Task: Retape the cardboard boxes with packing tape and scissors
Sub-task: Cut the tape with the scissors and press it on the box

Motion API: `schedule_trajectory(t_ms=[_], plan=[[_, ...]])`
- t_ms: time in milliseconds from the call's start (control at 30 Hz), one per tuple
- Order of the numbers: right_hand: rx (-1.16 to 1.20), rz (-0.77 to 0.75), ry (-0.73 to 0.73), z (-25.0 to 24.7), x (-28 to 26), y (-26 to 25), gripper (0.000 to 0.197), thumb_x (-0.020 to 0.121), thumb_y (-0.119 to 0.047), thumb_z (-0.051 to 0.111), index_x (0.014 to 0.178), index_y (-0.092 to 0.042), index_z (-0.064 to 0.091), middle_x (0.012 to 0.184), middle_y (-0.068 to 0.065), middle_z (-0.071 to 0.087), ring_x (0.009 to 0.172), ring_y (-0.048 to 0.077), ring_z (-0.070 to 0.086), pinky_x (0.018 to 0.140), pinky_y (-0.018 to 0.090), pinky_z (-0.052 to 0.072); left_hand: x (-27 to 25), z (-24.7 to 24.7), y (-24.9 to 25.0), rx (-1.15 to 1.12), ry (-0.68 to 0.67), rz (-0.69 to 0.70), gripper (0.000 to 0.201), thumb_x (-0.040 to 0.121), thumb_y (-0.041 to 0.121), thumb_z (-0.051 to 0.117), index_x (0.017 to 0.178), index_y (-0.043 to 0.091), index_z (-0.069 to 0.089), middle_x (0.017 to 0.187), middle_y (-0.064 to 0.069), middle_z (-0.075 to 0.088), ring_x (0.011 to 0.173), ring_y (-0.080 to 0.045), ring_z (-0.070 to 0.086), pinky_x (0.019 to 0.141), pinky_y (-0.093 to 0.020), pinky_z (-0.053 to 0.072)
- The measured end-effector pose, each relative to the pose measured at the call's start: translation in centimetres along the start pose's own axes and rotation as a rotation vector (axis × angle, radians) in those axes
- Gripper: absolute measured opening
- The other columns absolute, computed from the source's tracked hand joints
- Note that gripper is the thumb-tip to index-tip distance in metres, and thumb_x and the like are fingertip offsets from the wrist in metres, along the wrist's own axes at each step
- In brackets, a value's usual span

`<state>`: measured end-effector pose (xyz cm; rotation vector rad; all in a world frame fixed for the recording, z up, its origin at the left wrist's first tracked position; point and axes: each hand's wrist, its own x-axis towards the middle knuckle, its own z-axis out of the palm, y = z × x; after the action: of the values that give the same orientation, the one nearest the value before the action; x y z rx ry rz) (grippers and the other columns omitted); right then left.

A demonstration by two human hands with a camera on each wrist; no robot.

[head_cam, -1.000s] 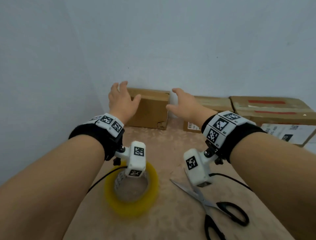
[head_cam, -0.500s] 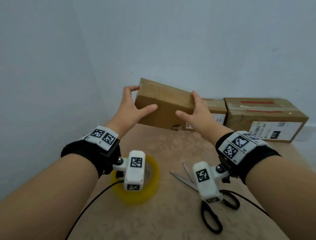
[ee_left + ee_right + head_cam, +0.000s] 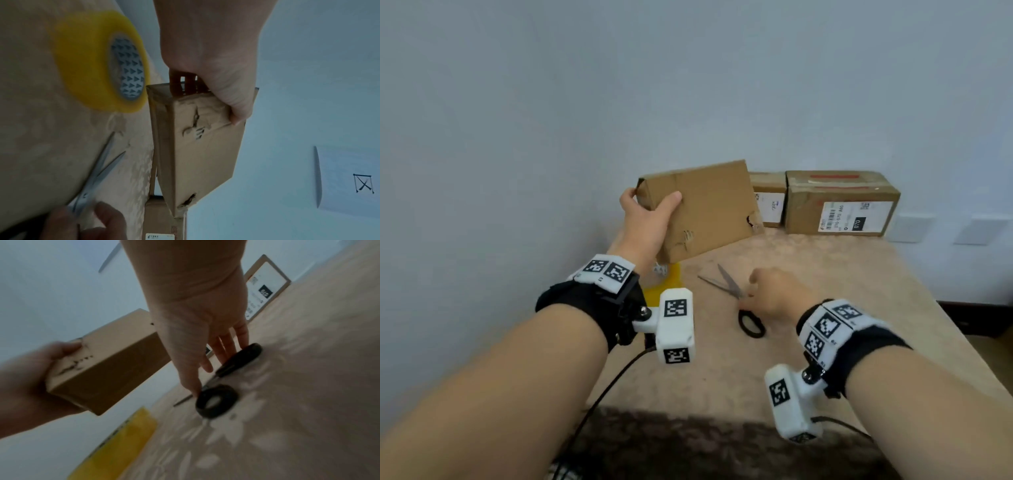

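The large cardboard box (image 3: 840, 205) at two o'clock on the table carries a white shipping label (image 3: 854, 216) reading "070 070 A80", with "070" again in white on a black patch (the finer print and barcode are too small to read). The label (image 3: 770, 205) on the smaller box (image 3: 767, 198) just beside it, toward nine o'clock, is illegible. Black-and-white square code markers (image 3: 607, 269) sit on both wristbands, without readable text.

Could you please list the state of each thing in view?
Small box: lifted, tilted, gripped by the left hand.
Scissors: blades open, flat on the table, right hand touching the handles.
Tape roll: on the table, untouched.
Labelled boxes: against the wall.
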<state>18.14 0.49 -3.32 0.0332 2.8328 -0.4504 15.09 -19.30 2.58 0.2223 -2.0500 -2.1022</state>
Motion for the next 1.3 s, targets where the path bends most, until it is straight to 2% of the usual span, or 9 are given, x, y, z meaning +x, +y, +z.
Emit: schedule_trajectory(t_ms=[100,267,500,700,800,900,1033,1167,1300], plan=[[-0.041,0.043,0.063,0.8,0.0,1.8,0.033,0.088,-0.031,0.062,0.114,-0.010,0.056,0.116,0.011,0.061,0.104,0.027,0.057,0.084,0.032,0.049,-1.4,-0.1,-0.7,-0.073,-0.039,-0.107,0.061,0.089,0.034,0.063,0.134,0.026,0.022,0.115,-0.006,0.053,0.088,-0.019,0.061,0.047,-0.025,0.053],[-0.129,0.071,0.083,-0.1,0.7,4.4,0.021,0.088,-0.028,0.063,0.094,-0.010,0.054,0.094,0.010,0.059,0.085,0.026,0.055,0.062,0.026,0.038,-1.6,1.3,-1.3,-0.100,-0.081,-0.151,0.059,0.087,0.034,0.065,0.131,0.028,0.026,0.121,-0.010,0.056,0.100,-0.025,0.064,0.077,-0.045,0.057],[0.008,0.338,0.262,-1.2,0.8,10.0,0.032,0.086,-0.025,0.063,0.065,-0.010,0.045,0.065,0.007,0.049,0.067,0.027,0.051,0.062,0.030,0.041,-1.6,3.8,-3.4,-0.076,-0.112,-0.185,0.056,0.091,0.028,0.054,0.139,0.024,0.024,0.103,-0.004,0.055,0.083,-0.016,0.059,0.057,-0.028,0.049],[0.458,0.176,0.591,-2.3,-0.4,11.5,0.010,0.095,-0.023,0.052,0.093,-0.014,0.056,0.094,0.006,0.060,0.094,0.027,0.058,0.075,0.031,0.041,-1.1,5.6,-4.5,0.045,-0.221,-0.248,0.039,0.091,0.045,0.054,0.121,0.019,0.053,0.097,-0.002,0.068,0.088,-0.018,0.065,0.066,-0.030,0.050],[0.786,-0.050,0.365,-3.7,-1.7,8.3,0.042,0.099,-0.045,0.043,0.136,-0.024,0.046,0.125,-0.005,0.051,0.113,0.014,0.050,0.089,0.028,0.039,-0.7,6.5,-4.3,0.109,-0.271,-0.230,0.032,0.096,0.048,0.045,0.102,0.021,0.061,0.086,0.001,0.070,0.081,-0.017,0.065,0.067,-0.030,0.050],[0.602,-0.117,0.170,-3.6,-1.5,7.1,0.058,0.096,-0.048,0.049,0.148,-0.028,0.035,0.145,-0.006,0.039,0.127,0.012,0.040,0.091,0.023,0.030,-0.7,7.1,-4.3,0.234,-0.260,-0.201,0.060,0.092,0.065,0.030,0.118,0.017,0.055,0.103,-0.003,0.068,0.091,-0.018,0.065,0.071,-0.031,0.051],[0.671,-0.013,0.295,-3.7,-0.7,7.0,0.055,0.097,-0.048,0.046,0.146,-0.023,0.040,0.146,-0.001,0.041,0.130,0.018,0.041,0.094,0.025,0.032,-1.0,7.3,-3.6,0.191,-0.341,-0.170,0.066,0.087,0.075,0.020,0.101,0.027,0.062,0.103,0.008,0.066,0.100,-0.014,0.060,0.094,-0.041,0.047],[0.867,0.013,0.308,-3.6,-0.9,7.5,0.039,0.098,-0.053,0.041,0.126,-0.030,0.053,0.110,-0.014,0.055,0.096,0.006,0.052,0.094,0.037,0.045,-1.6,6.3,-2.7,0.241,-0.485,-0.068,0.038,0.090,0.063,0.041,0.103,0.036,0.063,0.105,0.021,0.062,0.099,0.005,0.054,0.094,-0.024,0.040],[0.958,0.036,0.264,-3.7,-1.8,7.4,0.024,0.101,-0.032,0.043,0.115,-0.023,0.060,0.113,0.006,0.060,0.086,0.018,0.063,0.080,0.039,0.057,-0.8,5.5,-3.8,0.413,-0.321,0.053,0.034,0.093,0.041,0.054,0.122,0.022,0.057,0.111,0.010,0.060,0.104,-0.008,0.054,0.097,-0.029,0.042]])
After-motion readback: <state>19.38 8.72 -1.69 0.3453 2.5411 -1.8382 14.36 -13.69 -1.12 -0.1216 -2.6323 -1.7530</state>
